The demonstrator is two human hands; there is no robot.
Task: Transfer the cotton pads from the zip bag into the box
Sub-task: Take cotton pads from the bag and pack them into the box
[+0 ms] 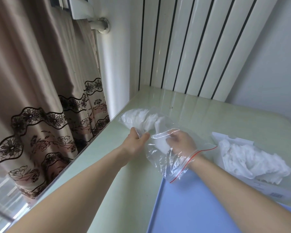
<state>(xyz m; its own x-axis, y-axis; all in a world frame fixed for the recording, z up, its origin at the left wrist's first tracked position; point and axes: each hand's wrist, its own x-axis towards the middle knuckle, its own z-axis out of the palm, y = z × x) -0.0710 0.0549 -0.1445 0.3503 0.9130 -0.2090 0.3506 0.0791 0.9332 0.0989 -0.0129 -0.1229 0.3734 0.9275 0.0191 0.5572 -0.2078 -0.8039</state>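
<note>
Cotton pads (141, 117) fill the zip bag (160, 148), pinched outside by left hand (136, 141) so right hand (181, 142), inside, fingers (170, 139) gripping a wad, supplies the box (238, 148).

This was a room in a home, most likely a bedroom or living room. A beige curtain (40, 81) with a dark lace-patterned floral hem hung at the left, beside a window frame (79, 7) at the far top. A white pipe (100, 25) entered the wall next to it. A tall white radiator (191, 44) of upright panels stood against the far wall. A glossy pale green table (208, 111) filled the near right, with a blue tray (191, 207) lying on it.
</note>
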